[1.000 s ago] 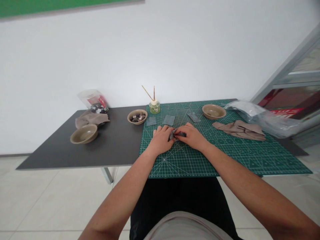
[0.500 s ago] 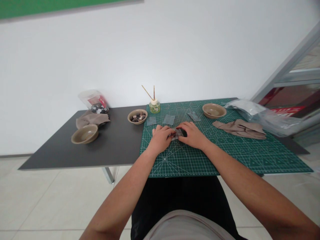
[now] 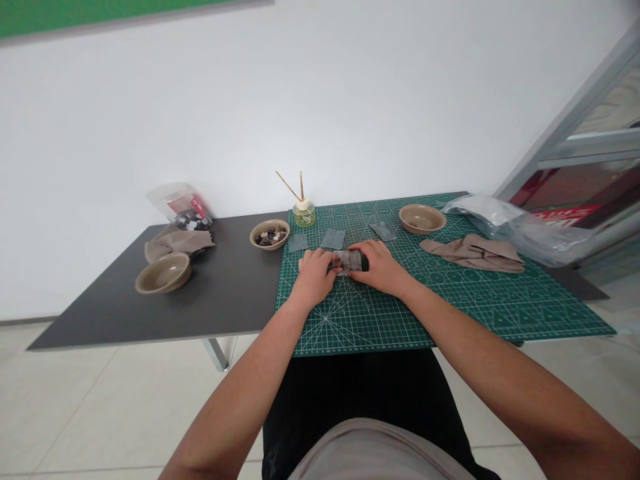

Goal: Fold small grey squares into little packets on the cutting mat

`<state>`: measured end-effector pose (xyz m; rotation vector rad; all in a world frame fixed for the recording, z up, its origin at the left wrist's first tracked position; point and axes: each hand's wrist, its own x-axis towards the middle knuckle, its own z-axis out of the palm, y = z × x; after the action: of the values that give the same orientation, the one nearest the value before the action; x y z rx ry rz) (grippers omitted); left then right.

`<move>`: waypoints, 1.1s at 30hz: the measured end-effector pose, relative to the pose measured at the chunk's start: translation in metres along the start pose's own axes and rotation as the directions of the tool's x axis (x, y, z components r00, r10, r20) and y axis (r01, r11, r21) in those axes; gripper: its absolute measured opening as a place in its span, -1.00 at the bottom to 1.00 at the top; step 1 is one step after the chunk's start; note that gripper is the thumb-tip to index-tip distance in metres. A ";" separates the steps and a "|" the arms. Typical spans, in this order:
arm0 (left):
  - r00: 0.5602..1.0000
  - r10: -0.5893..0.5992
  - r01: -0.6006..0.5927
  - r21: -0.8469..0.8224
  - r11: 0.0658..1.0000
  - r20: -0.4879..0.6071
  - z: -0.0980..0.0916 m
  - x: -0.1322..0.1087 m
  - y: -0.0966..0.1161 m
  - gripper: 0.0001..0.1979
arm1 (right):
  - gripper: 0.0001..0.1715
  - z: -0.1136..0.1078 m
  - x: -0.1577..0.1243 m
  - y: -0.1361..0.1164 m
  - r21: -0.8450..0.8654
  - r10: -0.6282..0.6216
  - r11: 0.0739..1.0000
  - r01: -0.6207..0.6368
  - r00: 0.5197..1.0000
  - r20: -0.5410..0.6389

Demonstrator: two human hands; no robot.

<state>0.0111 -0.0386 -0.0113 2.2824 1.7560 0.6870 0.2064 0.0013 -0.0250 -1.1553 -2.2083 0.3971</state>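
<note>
A small grey sheer pouch (image 3: 345, 260) lies low over the green cutting mat (image 3: 345, 333), between my two hands. My left hand (image 3: 316, 277) pinches its left end with thumb and fingers. On the other side my right hand (image 3: 381, 268) has its fingers curled round the pouch's right part, where a dark patch shows by the palm. What is inside is too small to make out. Just beyond my hands lie flat sheer grey pouches: one on the left (image 3: 299, 243), one in the middle (image 3: 333, 239), one on the right (image 3: 383, 231).
A bowl of dark and pale small pieces (image 3: 270, 245) and a reed diffuser (image 3: 304, 213) stand behind my left hand. Another bowl (image 3: 423, 230), a brown cloth (image 3: 475, 257) and clear plastic wrapping (image 3: 520, 230) are on the right. Far left are a bowl (image 3: 164, 283), cloth (image 3: 175, 243) and plastic tub (image 3: 175, 200).
My fingers have drawn slightly apart, and more of the grey pouch shows between them. The whole view has shifted a little.
</note>
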 end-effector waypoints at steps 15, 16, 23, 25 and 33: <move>0.983 -0.169 0.131 -0.363 0.922 -0.074 -0.008 -0.002 0.000 -0.88 | -0.82 -0.011 0.002 -0.006 0.286 0.150 0.949 -0.133 0.988 -0.040; 0.983 -0.167 0.131 -0.364 0.922 -0.070 -0.008 -0.002 0.000 -0.88 | -0.84 -0.012 0.002 -0.006 0.255 0.147 0.958 -0.128 0.987 -0.059; 0.985 -0.152 0.117 -0.312 0.943 -0.088 -0.005 -0.001 -0.003 -0.82 | -0.80 -0.012 0.002 -0.007 0.251 0.111 0.964 -0.089 0.991 -0.074; 0.983 -0.163 0.132 -0.298 0.945 -0.080 -0.005 0.000 -0.003 -0.80 | -0.83 -0.012 0.002 -0.007 0.229 0.128 0.968 -0.102 0.987 -0.099; 0.982 -0.187 0.161 -0.437 0.885 -0.018 -0.003 -0.001 -0.004 -0.90 | -0.80 -0.009 0.000 -0.011 0.154 0.021 0.988 -0.011 0.998 -0.059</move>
<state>0.0064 -0.0390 -0.0101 1.7998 1.6061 1.0020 0.2054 -0.0046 -0.0122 -1.0885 -2.0783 0.5225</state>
